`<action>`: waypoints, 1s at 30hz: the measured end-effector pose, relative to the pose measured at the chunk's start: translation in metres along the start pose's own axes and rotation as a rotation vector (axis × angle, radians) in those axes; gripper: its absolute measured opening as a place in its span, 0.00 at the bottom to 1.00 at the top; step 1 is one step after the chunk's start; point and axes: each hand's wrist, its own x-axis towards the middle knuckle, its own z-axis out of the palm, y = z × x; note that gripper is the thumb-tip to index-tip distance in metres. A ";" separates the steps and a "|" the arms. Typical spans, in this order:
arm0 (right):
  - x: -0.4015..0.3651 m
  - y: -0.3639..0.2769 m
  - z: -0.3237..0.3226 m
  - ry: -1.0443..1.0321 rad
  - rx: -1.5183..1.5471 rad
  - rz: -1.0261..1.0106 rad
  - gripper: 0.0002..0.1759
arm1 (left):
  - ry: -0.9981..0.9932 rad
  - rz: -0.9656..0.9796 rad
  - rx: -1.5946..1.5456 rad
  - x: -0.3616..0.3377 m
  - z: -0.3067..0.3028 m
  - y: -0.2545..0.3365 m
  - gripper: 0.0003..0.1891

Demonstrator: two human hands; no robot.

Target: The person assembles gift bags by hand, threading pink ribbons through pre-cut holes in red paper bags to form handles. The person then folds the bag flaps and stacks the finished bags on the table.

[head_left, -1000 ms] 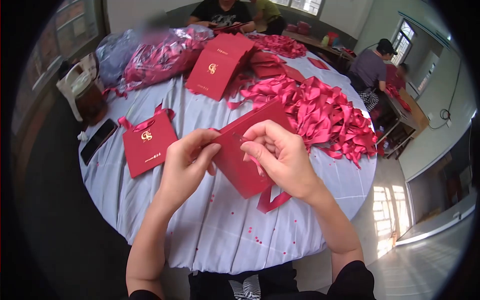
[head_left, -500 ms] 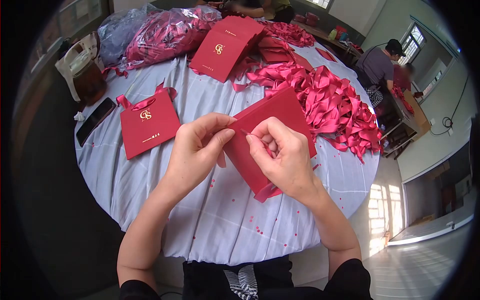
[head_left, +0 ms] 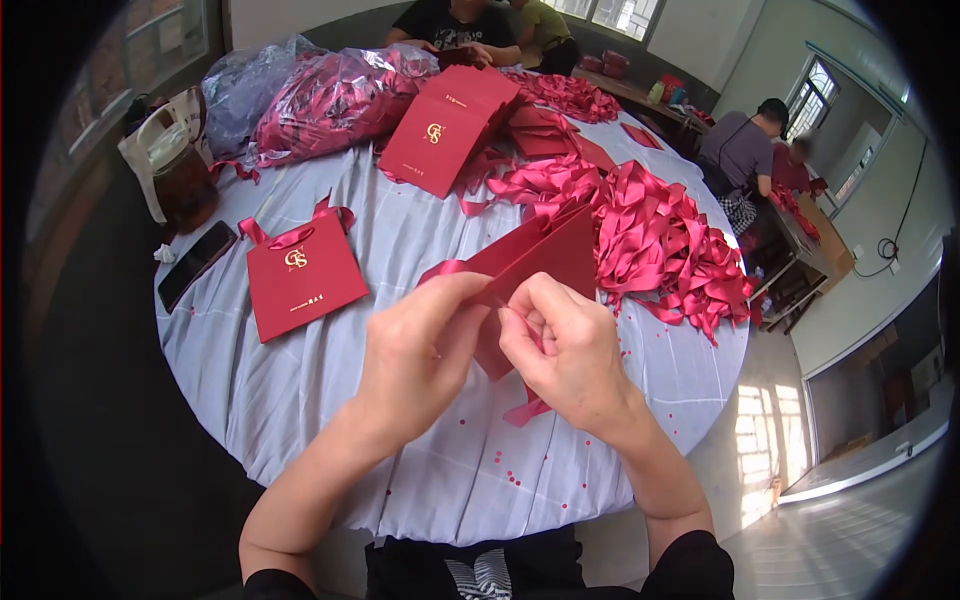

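Observation:
A red paper gift bag [head_left: 560,262] is held up in front of me, tilted, its top edge turned toward my hands. My left hand [head_left: 415,345] is closed on the bag's edge, thumb against fingers. Just right of it, my right hand [head_left: 565,350] pinches a red ribbon [head_left: 527,408], whose tail hangs below the fist. The pinched tip at the bag's edge is mostly hidden by fingers. On the left, a second red bag [head_left: 305,285] with gold lettering and a ribbon handle lies flat.
A big heap of red ribbons [head_left: 660,240] covers the table's right side. Behind stand stacked red bags [head_left: 435,135] and a plastic sack of ribbons [head_left: 340,105]. A phone [head_left: 197,263] and a jug [head_left: 180,180] are at left. Other people work at the back and right.
The bag has tipped, with its edge turned toward me, and both hands have come lower and closer together. More ribbon shows left of the bag. The head view has shifted slightly.

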 end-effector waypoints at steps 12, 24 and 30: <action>-0.002 0.005 -0.002 -0.063 0.413 0.339 0.06 | -0.039 0.210 0.181 -0.001 0.004 0.009 0.14; 0.013 -0.009 -0.032 -0.079 -0.352 -0.251 0.13 | -0.139 0.200 0.139 0.007 -0.017 0.011 0.16; 0.046 -0.006 -0.054 -0.617 -0.188 -0.165 0.10 | -0.135 0.280 0.194 0.003 -0.006 0.009 0.13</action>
